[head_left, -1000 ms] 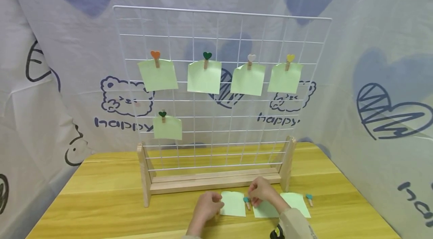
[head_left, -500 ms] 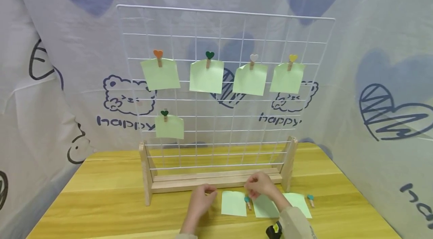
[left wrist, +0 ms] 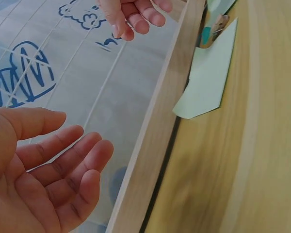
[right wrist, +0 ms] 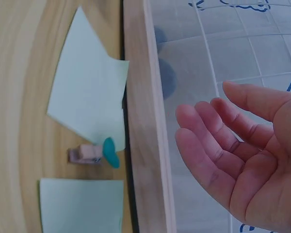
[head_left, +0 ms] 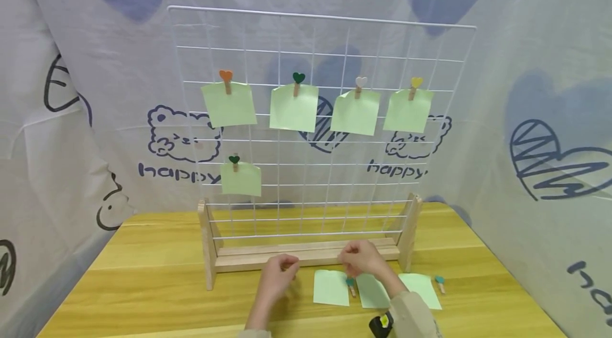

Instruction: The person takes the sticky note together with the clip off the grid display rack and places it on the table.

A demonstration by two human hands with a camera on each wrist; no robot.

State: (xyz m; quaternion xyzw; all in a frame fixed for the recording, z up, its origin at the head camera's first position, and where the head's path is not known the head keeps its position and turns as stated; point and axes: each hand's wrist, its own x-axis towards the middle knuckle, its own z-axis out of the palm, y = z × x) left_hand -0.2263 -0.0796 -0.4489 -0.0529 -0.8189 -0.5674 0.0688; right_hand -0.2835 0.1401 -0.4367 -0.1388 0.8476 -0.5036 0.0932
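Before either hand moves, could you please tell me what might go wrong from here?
The right forearm passes across the middle loose note, so lowering it might brush that note askew. Picking up the teal clip beside the left loose note could nudge that note. The hung note on the orange clip is slightly tilted; bumping the grid might skew it further.

Your left hand point(head_left: 274, 277), fingers loosely bent, is in front of the rack's wooden base point(head_left: 244, 262). Your right hand point(head_left: 362, 258), likewise bent, is near the first teal-heart clip point(head_left: 351, 286). That wooden clip lies heart end toward the base, between the left note point(head_left: 331, 288), pale green, rack-side edge curled, and the middle note point(head_left: 372, 291). Right note point(head_left: 424, 290): also pale green, partly behind your forearm; second teal-heart clip point(head_left: 440, 284) just beside it, right.
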